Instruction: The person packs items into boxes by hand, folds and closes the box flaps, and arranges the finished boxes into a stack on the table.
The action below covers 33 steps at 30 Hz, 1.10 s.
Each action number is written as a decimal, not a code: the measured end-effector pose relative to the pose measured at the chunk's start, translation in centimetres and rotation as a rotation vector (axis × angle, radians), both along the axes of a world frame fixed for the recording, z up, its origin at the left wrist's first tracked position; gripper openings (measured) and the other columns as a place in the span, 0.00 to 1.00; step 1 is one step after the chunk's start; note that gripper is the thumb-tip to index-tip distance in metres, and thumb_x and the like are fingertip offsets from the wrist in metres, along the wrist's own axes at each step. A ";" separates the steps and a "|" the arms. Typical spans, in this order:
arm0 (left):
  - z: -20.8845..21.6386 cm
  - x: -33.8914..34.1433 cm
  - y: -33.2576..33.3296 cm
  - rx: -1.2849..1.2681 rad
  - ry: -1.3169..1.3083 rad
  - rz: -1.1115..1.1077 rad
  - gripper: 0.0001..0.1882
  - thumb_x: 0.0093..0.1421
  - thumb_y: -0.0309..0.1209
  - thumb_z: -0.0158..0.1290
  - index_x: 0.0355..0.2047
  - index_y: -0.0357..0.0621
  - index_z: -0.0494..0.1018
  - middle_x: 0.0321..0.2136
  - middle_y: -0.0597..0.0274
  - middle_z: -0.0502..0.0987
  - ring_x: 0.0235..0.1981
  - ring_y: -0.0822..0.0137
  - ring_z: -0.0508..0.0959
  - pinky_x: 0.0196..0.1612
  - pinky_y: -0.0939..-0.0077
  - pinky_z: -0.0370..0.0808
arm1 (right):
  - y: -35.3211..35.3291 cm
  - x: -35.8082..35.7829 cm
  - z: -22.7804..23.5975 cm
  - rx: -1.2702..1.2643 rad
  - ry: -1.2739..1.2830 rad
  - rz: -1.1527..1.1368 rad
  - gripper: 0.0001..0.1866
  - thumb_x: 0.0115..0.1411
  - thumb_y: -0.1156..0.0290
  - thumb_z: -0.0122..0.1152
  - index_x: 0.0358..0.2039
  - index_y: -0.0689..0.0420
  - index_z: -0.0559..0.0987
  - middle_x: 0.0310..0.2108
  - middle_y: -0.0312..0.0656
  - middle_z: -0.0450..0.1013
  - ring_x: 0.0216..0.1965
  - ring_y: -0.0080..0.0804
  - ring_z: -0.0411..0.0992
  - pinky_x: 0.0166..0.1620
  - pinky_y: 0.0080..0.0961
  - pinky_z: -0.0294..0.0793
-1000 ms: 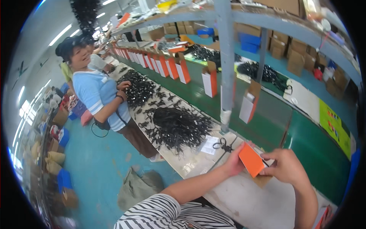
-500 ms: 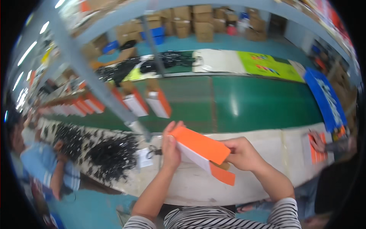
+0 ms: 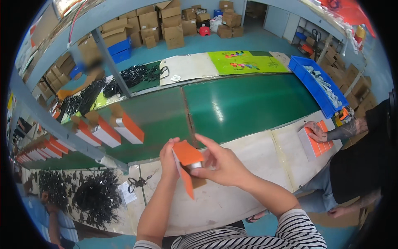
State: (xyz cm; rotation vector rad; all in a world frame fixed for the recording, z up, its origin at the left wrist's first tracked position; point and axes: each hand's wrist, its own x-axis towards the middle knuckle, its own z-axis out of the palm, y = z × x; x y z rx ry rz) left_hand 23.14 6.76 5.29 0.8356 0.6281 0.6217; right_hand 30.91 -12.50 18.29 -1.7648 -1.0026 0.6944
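Observation:
Over the near worktop, my left hand (image 3: pixel 169 159) is closed round a small orange and white carton (image 3: pixel 186 153). Its end faces right, and an orange flap (image 3: pixel 187 186) hangs down from it. Inside the opening, a white item (image 3: pixel 195 165) shows in part; its kind is hidden. At that end is my right hand (image 3: pixel 224 166), index finger stretched out and thumb against the opening near the white item. Its remaining fingers are partly hidden.
A green conveyor belt (image 3: pixel 244 99) runs beyond the worktop, with open orange cartons (image 3: pixel 129 129) standing along its left. Black cables (image 3: pixel 97 195) lie at left. A blue tray (image 3: pixel 317 85) holds white items. At right, a co-worker's hand (image 3: pixel 317 132) rests on stacked cartons (image 3: pixel 313 147).
The carton has turned so its open end shows a white item. My right hand has shifted from gripping its flap end to spread fingers at the opening. The view has swung right.

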 end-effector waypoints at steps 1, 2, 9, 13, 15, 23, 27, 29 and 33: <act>-1.1 -0.2 1.1 -0.039 0.042 -0.085 0.27 0.72 0.51 0.51 0.56 0.38 0.71 0.46 0.49 0.82 0.46 0.56 0.83 0.50 0.61 0.81 | 1.2 0.4 -0.6 0.156 -0.215 0.025 0.51 0.56 0.62 0.80 0.76 0.54 0.61 0.52 0.50 0.76 0.50 0.39 0.78 0.58 0.36 0.77; -1.8 -0.1 1.9 -0.099 -0.012 -0.169 0.28 0.71 0.53 0.54 0.56 0.40 0.72 0.45 0.53 0.82 0.47 0.58 0.82 0.48 0.61 0.82 | 2.4 1.1 -1.8 0.305 -0.435 0.042 0.51 0.56 0.61 0.80 0.76 0.54 0.61 0.58 0.53 0.73 0.57 0.43 0.75 0.62 0.39 0.74; -4.0 3.0 10.0 -0.049 -0.011 -0.542 0.33 0.73 0.51 0.50 0.72 0.52 0.60 0.67 0.60 0.68 0.65 0.61 0.74 0.67 0.56 0.75 | 12.5 4.8 -6.8 0.602 0.193 0.011 0.32 0.60 0.76 0.67 0.65 0.61 0.74 0.62 0.47 0.75 0.65 0.33 0.70 0.67 0.32 0.70; -6.2 10.4 10.0 -0.025 -0.168 -0.781 0.35 0.74 0.52 0.47 0.74 0.48 0.58 0.69 0.62 0.66 0.70 0.61 0.68 0.70 0.60 0.70 | 15.0 3.8 -10.3 0.696 0.099 -0.158 0.28 0.57 0.71 0.64 0.60 0.63 0.77 0.58 0.50 0.76 0.62 0.40 0.73 0.65 0.35 0.70; -5.5 14.7 8.9 0.002 -0.205 -0.929 0.35 0.74 0.52 0.47 0.74 0.49 0.58 0.68 0.61 0.67 0.70 0.61 0.68 0.70 0.60 0.69 | 15.3 2.9 -9.9 0.689 0.102 -0.151 0.28 0.58 0.70 0.62 0.60 0.64 0.76 0.58 0.52 0.76 0.63 0.42 0.73 0.65 0.35 0.70; -3.8 20.4 8.8 0.062 -0.380 -1.090 0.34 0.75 0.54 0.44 0.73 0.50 0.60 0.67 0.61 0.69 0.69 0.60 0.68 0.70 0.58 0.68 | 16.1 2.8 -7.4 0.568 0.109 -0.350 0.26 0.62 0.70 0.57 0.62 0.58 0.77 0.55 0.52 0.78 0.56 0.47 0.75 0.61 0.37 0.74; -4.4 17.9 11.4 0.077 -0.416 -1.009 0.33 0.75 0.55 0.43 0.72 0.50 0.61 0.66 0.60 0.70 0.69 0.60 0.68 0.70 0.57 0.67 | 16.1 3.0 -8.0 0.580 0.193 -0.422 0.27 0.69 0.65 0.59 0.67 0.58 0.73 0.57 0.50 0.78 0.56 0.42 0.77 0.60 0.34 0.75; -6.2 14.1 13.8 0.074 -0.396 -0.906 0.33 0.75 0.56 0.43 0.72 0.50 0.62 0.66 0.60 0.70 0.68 0.60 0.69 0.70 0.57 0.67 | 15.7 3.4 -9.2 0.553 0.181 -0.505 0.27 0.71 0.63 0.60 0.66 0.62 0.73 0.58 0.52 0.78 0.58 0.41 0.77 0.61 0.34 0.74; -2.1 7.5 9.7 0.080 -0.214 -0.108 0.28 0.74 0.53 0.45 0.63 0.46 0.71 0.58 0.58 0.78 0.60 0.59 0.75 0.67 0.56 0.68 | 17.2 3.8 -13.4 0.467 0.230 -0.622 0.19 0.71 0.68 0.54 0.58 0.63 0.79 0.51 0.54 0.79 0.55 0.46 0.77 0.60 0.39 0.74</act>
